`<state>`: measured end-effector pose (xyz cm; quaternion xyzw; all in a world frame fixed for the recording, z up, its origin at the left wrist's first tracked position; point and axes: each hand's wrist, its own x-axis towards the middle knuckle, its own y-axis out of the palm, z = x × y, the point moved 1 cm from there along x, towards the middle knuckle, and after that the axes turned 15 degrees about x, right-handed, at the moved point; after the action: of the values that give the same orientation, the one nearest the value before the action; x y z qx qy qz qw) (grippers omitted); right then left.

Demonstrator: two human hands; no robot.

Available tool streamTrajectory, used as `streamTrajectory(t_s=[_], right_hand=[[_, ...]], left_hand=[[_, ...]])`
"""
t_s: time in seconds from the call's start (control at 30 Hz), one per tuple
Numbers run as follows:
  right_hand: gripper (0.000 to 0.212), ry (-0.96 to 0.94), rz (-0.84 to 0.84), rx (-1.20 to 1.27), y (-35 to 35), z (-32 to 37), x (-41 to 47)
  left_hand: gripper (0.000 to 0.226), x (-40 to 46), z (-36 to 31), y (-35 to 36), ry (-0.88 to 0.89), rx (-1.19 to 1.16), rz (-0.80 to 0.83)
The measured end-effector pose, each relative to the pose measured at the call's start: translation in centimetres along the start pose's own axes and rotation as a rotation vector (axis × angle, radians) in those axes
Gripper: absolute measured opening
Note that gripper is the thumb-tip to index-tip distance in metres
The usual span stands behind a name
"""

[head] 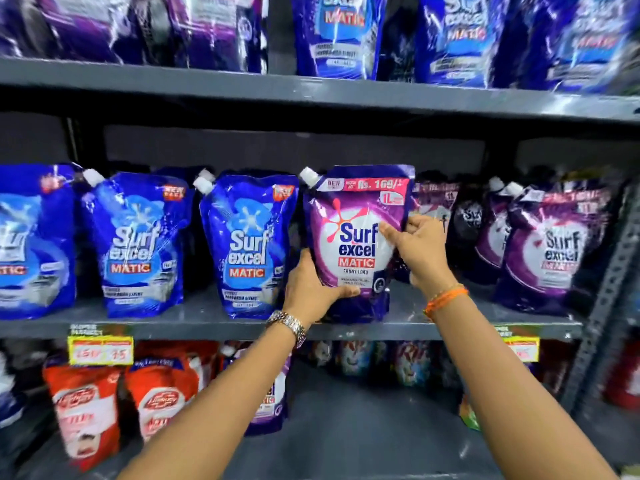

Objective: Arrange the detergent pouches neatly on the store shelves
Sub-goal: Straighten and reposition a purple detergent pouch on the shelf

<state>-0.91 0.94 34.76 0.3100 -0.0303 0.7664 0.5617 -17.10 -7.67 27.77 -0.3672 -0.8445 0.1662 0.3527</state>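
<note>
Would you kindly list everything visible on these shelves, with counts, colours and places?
Purple pouch: one, purple, middle shelf centre, upright, held by both hands.
Blue pouches: three, blue, middle shelf left.
Other purple pouches: several, purple, middle shelf right; exact count unclear.
Top-shelf pouches: several, blue and purple, blurred.
Red pouches: at least two, red and white, bottom shelf left.
Price tags: two, yellow, middle shelf edge.
Shelves: three levels, grey.
Left hand: gripping the pouch's lower left; silver watch on the wrist.
Right hand: gripping the pouch's right edge; orange thread on the wrist.
</note>
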Motion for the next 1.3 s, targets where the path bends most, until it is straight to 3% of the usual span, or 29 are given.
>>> streamTrajectory(t_s=[0.4,0.6,0.73,0.83,0.93,1.03,1.2,1.3], right_hand=[[0.03,0.049,0.018,-0.062,-1.2,-2.1,1.6],[0.054,-0.03,-0.075,-0.19,-2.1,-2.0,-1.5],[0.041,-0.292,-0.274,-0.203,-2.1,-3.3,-9.4],[0.028,-0.406,-0.317,-0.134,-1.2,-7.1,-15.7],[0.031,-0.279,-0.318,-0.095,-0.2,-12.9,-19.2],[0.03,0.005,-0.199,-0.12,1.0,-19.6,-19.7],[0.046,0.445,0.026,-0.179,3.2,-31.0,-17.3],[0.063,0.555,0.126,-0.156,4.3,-34.4,-15.1]], left_hand=[[0.097,1.4,0.8,1.9,-0.004,-0.033,0.04],[0.122,-2.4,1.8,0.4,0.022,-0.07,0.017],[0.093,-8.9,6.1,-0.9,0.041,-0.209,-0.055],[0.076,-13.1,12.6,-1.0,-0.049,-0.189,-0.1],[0.075,-14.8,20.2,0.0,-0.203,-0.134,-0.075],[0.085,-15.2,26.6,1.9,-0.355,-0.055,0.045],[0.128,-13.7,33.8,5.2,-0.495,0.114,0.276],[0.137,-11.7,35.8,6.9,-0.477,0.015,0.247]])
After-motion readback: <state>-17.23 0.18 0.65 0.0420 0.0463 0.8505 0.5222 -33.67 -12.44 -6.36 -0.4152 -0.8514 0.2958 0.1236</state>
